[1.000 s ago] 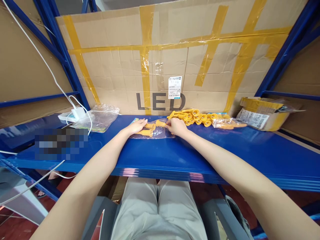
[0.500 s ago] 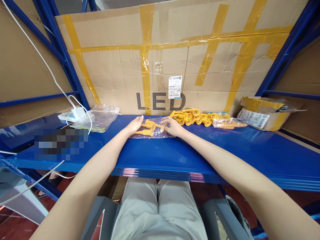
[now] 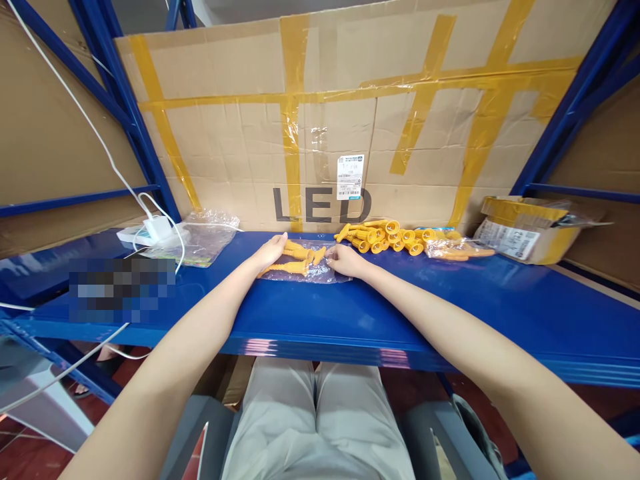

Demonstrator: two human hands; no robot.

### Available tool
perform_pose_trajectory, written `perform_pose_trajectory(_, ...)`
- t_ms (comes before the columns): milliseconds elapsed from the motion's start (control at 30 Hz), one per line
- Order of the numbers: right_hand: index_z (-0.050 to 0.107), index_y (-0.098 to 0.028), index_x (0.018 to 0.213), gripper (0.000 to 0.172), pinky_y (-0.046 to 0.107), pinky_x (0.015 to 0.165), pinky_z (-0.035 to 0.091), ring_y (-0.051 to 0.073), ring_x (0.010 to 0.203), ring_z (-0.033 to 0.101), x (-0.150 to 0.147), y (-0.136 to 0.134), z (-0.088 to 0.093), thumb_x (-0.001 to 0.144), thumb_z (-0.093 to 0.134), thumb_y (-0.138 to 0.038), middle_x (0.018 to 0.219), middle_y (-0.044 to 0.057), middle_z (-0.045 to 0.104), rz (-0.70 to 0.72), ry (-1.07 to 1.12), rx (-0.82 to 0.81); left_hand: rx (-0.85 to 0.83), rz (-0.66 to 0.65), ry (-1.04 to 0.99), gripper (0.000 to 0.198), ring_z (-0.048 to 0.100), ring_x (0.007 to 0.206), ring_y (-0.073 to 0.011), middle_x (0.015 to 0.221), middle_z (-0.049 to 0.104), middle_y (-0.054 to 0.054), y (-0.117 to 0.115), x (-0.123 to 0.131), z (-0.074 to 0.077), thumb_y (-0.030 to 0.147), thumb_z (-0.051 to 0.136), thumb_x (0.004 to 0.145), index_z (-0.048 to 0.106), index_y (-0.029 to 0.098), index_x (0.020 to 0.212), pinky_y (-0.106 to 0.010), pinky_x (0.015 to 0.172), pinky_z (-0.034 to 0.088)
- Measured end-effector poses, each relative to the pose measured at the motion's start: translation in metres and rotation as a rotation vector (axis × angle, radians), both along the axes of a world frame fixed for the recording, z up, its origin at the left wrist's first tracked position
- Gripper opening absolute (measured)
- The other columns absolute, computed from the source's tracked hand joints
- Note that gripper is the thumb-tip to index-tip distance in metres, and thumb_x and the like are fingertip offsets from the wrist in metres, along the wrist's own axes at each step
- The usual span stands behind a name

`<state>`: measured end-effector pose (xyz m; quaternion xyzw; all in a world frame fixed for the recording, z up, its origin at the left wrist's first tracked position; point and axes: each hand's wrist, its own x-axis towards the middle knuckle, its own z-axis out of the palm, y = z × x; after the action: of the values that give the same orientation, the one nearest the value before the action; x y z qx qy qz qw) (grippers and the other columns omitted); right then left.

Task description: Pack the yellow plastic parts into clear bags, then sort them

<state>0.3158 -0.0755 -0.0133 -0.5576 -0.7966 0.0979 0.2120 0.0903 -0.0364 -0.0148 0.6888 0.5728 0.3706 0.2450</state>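
Note:
A clear plastic bag (image 3: 327, 273) lies flat near the middle of the blue shelf, with a few yellow plastic pieces (image 3: 294, 268) in it that have ribbed stems and wider ends. My left hand (image 3: 273, 253) closes over the bag's left end, beside the stems. At the bag's right end, my right hand (image 3: 347, 261) pinches the film between bent fingers. One short yellow piece (image 3: 317, 256) lies slanted just left of those fingertips. Behind my right hand is a pile of similar yellow pieces (image 3: 390, 235) with hollow, cup-like ends.
A filled plastic bag (image 3: 453, 249) of yellow pieces lies right of the pile, before an open cardboard box (image 3: 523, 230). At left are a white charger (image 3: 159, 228) with cables, crumpled plastic film (image 3: 215, 230) and a blurred dark object (image 3: 123, 287). A large taped carton (image 3: 230, 147) stands behind.
My right hand has come slightly nearer and its fingers have drawn together at the bag's right end. The yellow pieces inside have shifted a little. My left hand stays in place.

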Motion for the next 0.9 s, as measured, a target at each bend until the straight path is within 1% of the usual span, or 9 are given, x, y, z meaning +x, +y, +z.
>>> perform_pose_trajectory(100, 0.072, -0.012, 0.099, 0.026, 0.023, 0.078, 0.045, 0.018, 0.087, 0.064, 0.001, 0.002, -0.001, 0.08, 0.054, -0.009, 0.101, 0.009, 0.071, 0.021, 0.005, 0.003, 0.014, 0.013, -0.007, 0.057, 0.043, 0.135, -0.029, 0.141, 0.052, -0.012, -0.001, 0.001, 0.0, 0.056, 0.032, 0.092, 0.058, 0.016, 0.123, -0.035, 0.11, 0.031)
perform_pose_trajectory(300, 0.073, -0.013, 0.097, 0.027, 0.023, 0.07, 0.045, 0.016, 0.073, 0.062, 0.001, 0.002, 0.001, 0.082, 0.052, -0.012, 0.081, 0.004, 0.071, 0.102, 0.007, -0.016, 0.004, 0.006, 0.002, 0.053, 0.042, 0.136, -0.0278, 0.143, 0.05, -0.012, -0.002, 0.001, 0.0, 0.051, 0.031, 0.093, 0.056, 0.017, 0.124, -0.036, 0.111, 0.03)
perform_pose_trajectory(400, 0.071, -0.012, 0.1, 0.026, 0.023, 0.071, 0.044, 0.016, 0.076, 0.061, 0.0, 0.0, 0.001, 0.081, 0.054, -0.012, 0.082, 0.006, 0.07, 0.048, 0.019, 0.023, -0.016, 0.013, 0.039, 0.046, 0.038, 0.138, -0.0255, 0.146, 0.046, -0.011, 0.002, 0.001, -0.001, 0.041, 0.034, 0.093, 0.053, 0.018, 0.128, -0.037, 0.114, 0.025)
perform_pose_trajectory(500, 0.069, -0.01, 0.094, 0.02, 0.025, 0.072, 0.044, 0.017, 0.078, 0.061, 0.0, 0.0, -0.001, 0.08, 0.055, -0.012, 0.088, 0.009, 0.07, 0.016, 0.077, 0.08, -0.028, -0.018, 0.047, 0.046, 0.035, 0.14, -0.0248, 0.149, 0.042, -0.01, 0.005, 0.001, -0.002, 0.039, 0.037, 0.091, 0.05, 0.02, 0.131, -0.039, 0.115, 0.023)
perform_pose_trajectory(633, 0.067, -0.011, 0.081, 0.018, 0.026, 0.069, 0.043, 0.015, 0.072, 0.057, 0.0, -0.001, -0.002, 0.083, 0.05, -0.019, 0.081, 0.006, 0.068, 0.183, 0.244, 0.094, -0.038, -0.065, 0.001, 0.048, 0.039, 0.138, -0.0235, 0.149, 0.043, -0.009, 0.003, 0.002, -0.003, 0.042, 0.038, 0.091, 0.049, 0.02, 0.132, -0.037, 0.114, 0.028)
perform_pose_trajectory(700, 0.067, -0.011, 0.078, 0.025, 0.025, 0.065, 0.042, 0.013, 0.064, 0.054, -0.001, -0.003, 0.0, 0.085, 0.049, -0.026, 0.069, 0.003, 0.064, 0.273, 0.344, 0.031, -0.032, -0.082, -0.029, 0.047, 0.042, 0.136, -0.0229, 0.146, 0.047, -0.008, 0.001, 0.003, -0.002, 0.042, 0.037, 0.091, 0.049, 0.021, 0.131, -0.036, 0.112, 0.031)
perform_pose_trajectory(767, 0.069, -0.01, 0.082, 0.03, 0.025, 0.06, 0.041, 0.011, 0.054, 0.048, -0.003, -0.007, 0.002, 0.084, 0.051, -0.034, 0.056, -0.001, 0.056, 0.333, 0.401, -0.087, -0.028, -0.104, -0.051, 0.047, 0.043, 0.135, -0.0226, 0.145, 0.049, -0.008, -0.001, 0.005, -0.002, 0.043, 0.036, 0.092, 0.049, 0.021, 0.131, -0.034, 0.111, 0.033)
perform_pose_trajectory(833, 0.071, -0.009, 0.09, 0.034, 0.025, 0.059, 0.041, 0.01, 0.048, 0.044, -0.004, -0.01, 0.005, 0.082, 0.053, -0.036, 0.047, -0.005, 0.05, 0.385, 0.399, -0.205, -0.028, -0.118, -0.064, 0.047, 0.043, 0.135, -0.0223, 0.146, 0.047, -0.009, -0.001, 0.006, -0.002, 0.043, 0.037, 0.092, 0.049, 0.02, 0.131, -0.033, 0.111, 0.033)
perform_pose_trajectory(900, 0.072, -0.008, 0.092, 0.033, 0.025, 0.061, 0.041, 0.009, 0.047, 0.043, -0.005, -0.013, 0.005, 0.081, 0.053, -0.034, 0.042, -0.006, 0.048, 0.402, 0.376, -0.258, -0.026, -0.122, -0.08, 0.046, 0.043, 0.136, -0.0219, 0.147, 0.046, -0.009, 0.0, 0.007, -0.002, 0.042, 0.038, 0.092, 0.05, 0.02, 0.13, -0.033, 0.111, 0.033)
